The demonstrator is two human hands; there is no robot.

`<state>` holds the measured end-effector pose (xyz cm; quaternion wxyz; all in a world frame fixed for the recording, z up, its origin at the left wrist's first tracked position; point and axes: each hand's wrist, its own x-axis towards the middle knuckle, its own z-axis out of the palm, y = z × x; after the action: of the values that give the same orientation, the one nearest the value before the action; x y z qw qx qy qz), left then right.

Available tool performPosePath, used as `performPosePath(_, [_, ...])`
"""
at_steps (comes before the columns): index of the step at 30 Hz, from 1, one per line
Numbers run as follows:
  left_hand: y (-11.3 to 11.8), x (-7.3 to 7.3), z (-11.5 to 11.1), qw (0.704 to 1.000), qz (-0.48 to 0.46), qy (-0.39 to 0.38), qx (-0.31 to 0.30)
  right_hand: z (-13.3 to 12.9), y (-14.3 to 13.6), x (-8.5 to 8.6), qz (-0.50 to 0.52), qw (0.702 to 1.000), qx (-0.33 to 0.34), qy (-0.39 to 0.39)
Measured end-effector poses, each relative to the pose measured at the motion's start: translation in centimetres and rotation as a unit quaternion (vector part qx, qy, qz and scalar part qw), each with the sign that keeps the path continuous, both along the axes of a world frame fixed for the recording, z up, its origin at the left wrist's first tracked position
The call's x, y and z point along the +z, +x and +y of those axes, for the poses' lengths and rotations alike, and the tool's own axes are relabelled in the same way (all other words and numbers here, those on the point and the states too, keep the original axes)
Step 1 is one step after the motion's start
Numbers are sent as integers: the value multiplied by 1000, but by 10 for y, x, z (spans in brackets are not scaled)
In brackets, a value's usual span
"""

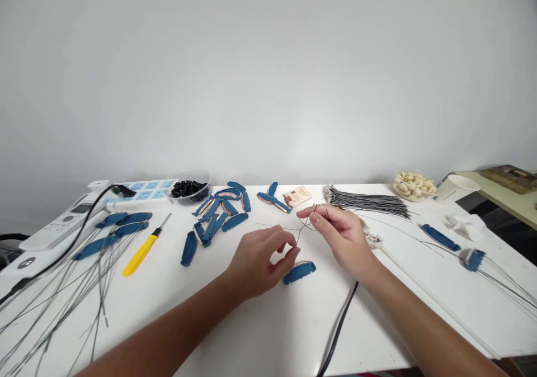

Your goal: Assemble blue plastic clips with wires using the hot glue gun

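Observation:
Thumb and forefinger of my left hand (264,259) pinch a thin dark wire (299,235) over the middle of the table. My right hand (338,232) pinches the same crossing, looped wire strands a little higher and to the right. Whether these strands are one wire or more, I cannot tell. Just below the hands lies a blue curved plastic piece (299,272). Several similar blue pieces (220,209) are heaped behind my left hand. Behind my right hand is a bundle of dark wires (369,201).
At left are a yellow-handled screwdriver (145,251), blue pieces with long wires (98,245) and a power strip (145,192). Tubs of black pieces (188,188) and cream-coloured pieces (413,185) stand by the wall. A black cable (339,329) crosses the front; a paper cup (455,189) stands right.

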<state>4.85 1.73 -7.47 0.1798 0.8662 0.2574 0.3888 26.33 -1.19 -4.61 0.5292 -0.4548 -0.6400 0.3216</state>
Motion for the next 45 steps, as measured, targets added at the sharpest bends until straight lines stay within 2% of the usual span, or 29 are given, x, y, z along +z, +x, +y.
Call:
performPosePath(5, [-4, 5, -2, 998, -64, -9, 6, -3, -4, -11, -14, 1000, 10, 14])
performPosePath(7, [-5, 8, -3, 996, -83, -30, 18, -5, -4, -15, -55, 997, 13, 55])
performPosePath(9, [-4, 10, -5, 995, -90, -38, 29, -6, -4, -18, -122, 984, 10, 127])
performPosePath(13, [1, 12, -9, 994, -100, -19, 34, -5, -3, -23, -257, 936, -8, 242])
performPosePath(16, [3, 12, -10, 993, -101, -18, 58, -3, -4, -25, -302, 914, -32, 268])
performPosePath(20, [4, 12, -8, 993, -91, -16, 73, -2, -5, -27, -306, 913, -44, 268])
performPosePath(23, [4, 12, -7, 993, -100, -19, 63, -4, -6, -25, -303, 917, -42, 254])
performPosePath(28, [5, 17, -9, 988, -123, -71, 64, -9, -6, -20, -206, 965, -11, 164])
performPosePath(30, [5, 18, -8, 987, -123, -87, 59, -10, -5, -18, -178, 974, -5, 139])
performPosePath(34, [5, 21, -7, 988, -127, -79, 48, -9, -3, -16, -175, 980, -14, 90])
performPosePath(37, [5, 21, -6, 987, -135, -80, 37, -8, -2, -16, -136, 989, 55, 21])
performPosePath(40, [5, 20, -5, 982, -145, -123, 24, -8, -3, -17, -47, 992, 112, -40])
performPosePath(45, [2, 18, -4, 966, -162, -202, -11, -8, -4, -11, 54, 977, 149, -143])
